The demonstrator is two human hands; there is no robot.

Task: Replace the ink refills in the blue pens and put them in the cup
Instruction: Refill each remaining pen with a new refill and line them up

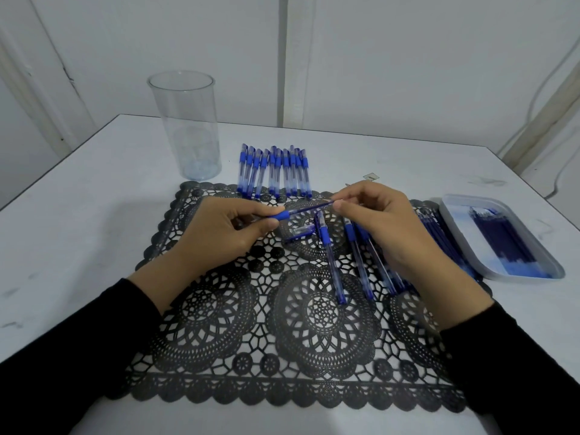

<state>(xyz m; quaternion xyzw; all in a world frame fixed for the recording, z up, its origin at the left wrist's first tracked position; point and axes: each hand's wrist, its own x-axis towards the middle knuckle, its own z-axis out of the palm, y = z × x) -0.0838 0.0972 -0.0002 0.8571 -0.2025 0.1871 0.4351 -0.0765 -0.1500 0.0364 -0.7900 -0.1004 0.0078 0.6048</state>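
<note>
**A:** ok so what's the setup? All I've got is a white table (94, 215) pushed up against a pale wall (408, 58).

**B:** yep, that's it. Going left to right: a tall see-through cup (185, 127) stands upright at the far left, just off the back corner of a black lace mat (238, 334). Right of the cup is a row of blue pens (273, 171), packed side by side, with their near ends on the mat's far edge.

**A:** and the hands?

**B:** both are over the mat, both busy with the same pen (298, 210). The left hand (219, 233) pinches it at the blue rubber grip. The right hand (386, 227) pinches the thin far end between its fingertips. The pen sits nearly level between them, a bit above the mat (black sleeves (94, 340) on both arms, btw).

**A:** anything under them?

**B:** a few loose pens (329, 262) lie on the mat below and partly under the right hand, and a short clear piece (299, 232) is beside them. Can't tell what that piece is exactly.

**A:** refills?

**B:** far right, in a shallow pale tray (461, 237) just off the mat's edge. The dark blue refills (502, 237) lie in it in a bunch, well apart from the cup.
</note>
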